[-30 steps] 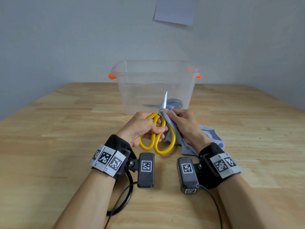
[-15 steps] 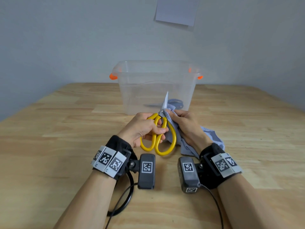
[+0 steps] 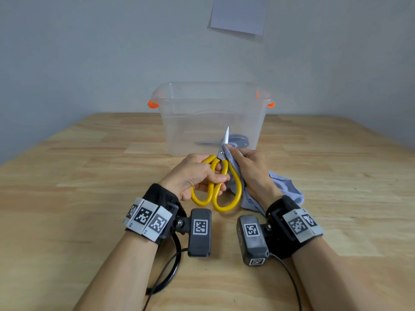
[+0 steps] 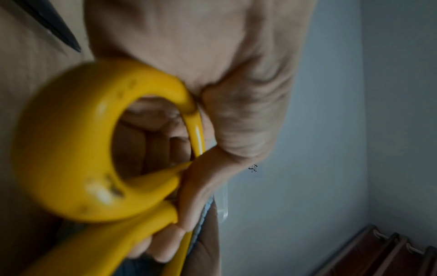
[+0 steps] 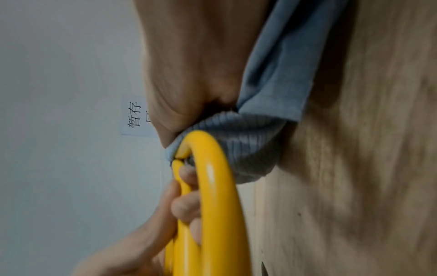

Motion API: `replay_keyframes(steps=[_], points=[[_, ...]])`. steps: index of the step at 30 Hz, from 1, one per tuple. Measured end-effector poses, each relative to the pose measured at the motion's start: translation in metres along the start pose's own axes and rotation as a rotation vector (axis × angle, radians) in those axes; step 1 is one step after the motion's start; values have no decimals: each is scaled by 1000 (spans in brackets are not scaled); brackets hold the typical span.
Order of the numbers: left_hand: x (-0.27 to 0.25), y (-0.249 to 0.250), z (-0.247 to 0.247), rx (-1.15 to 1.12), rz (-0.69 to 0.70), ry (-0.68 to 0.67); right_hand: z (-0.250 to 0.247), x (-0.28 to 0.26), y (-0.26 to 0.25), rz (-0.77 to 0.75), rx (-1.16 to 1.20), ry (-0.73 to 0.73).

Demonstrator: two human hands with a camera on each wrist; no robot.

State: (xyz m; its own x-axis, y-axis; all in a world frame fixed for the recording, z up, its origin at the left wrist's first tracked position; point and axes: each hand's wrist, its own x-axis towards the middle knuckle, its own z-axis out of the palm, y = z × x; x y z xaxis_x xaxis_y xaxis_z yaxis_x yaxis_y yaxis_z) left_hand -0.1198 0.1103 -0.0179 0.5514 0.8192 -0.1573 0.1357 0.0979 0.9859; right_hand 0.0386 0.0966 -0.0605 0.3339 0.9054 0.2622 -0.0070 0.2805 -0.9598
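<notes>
- The left hand (image 3: 193,173) grips the yellow-handled scissors (image 3: 221,185) by their handle loops, blade tip pointing up and away, above the wooden table (image 3: 78,198).
- The right hand (image 3: 253,171) holds a blue-grey cloth (image 3: 285,189) pressed against the blade near the pivot.
- A clear plastic bin (image 3: 211,115) stands just behind.

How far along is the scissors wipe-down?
Done: hard to judge; a bluish item lies in the clear bin, blurred through its wall. In hand: the left hand grips the yellow scissors by the handles, and the right hand pinches the grey-blue cloth round the blades near the pivot. Left: the blade tip stands bare above the cloth, so probably a wipe up to the tip.
</notes>
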Motion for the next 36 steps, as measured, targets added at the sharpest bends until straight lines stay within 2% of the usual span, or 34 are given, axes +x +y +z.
replay_keyframes(steps=[6, 10, 16, 22, 30, 36], points=[[2, -2, 1, 34, 22, 28, 3, 0, -2, 18, -5, 55], [2, -3, 0, 36, 36, 2, 1, -1, -5, 104, 162, -20], [0, -2, 0, 30, 35, -7, 2, -1, -1, 105, 142, -80], [1, -4, 0, 75, 47, -30, 4, -3, -3, 38, 51, 1], [2, -5, 3, 110, 46, -44, 6, -4, -4, 41, 25, 97], [-1, -2, 3, 79, 23, 14, 4, -3, -5, 164, 156, -91]])
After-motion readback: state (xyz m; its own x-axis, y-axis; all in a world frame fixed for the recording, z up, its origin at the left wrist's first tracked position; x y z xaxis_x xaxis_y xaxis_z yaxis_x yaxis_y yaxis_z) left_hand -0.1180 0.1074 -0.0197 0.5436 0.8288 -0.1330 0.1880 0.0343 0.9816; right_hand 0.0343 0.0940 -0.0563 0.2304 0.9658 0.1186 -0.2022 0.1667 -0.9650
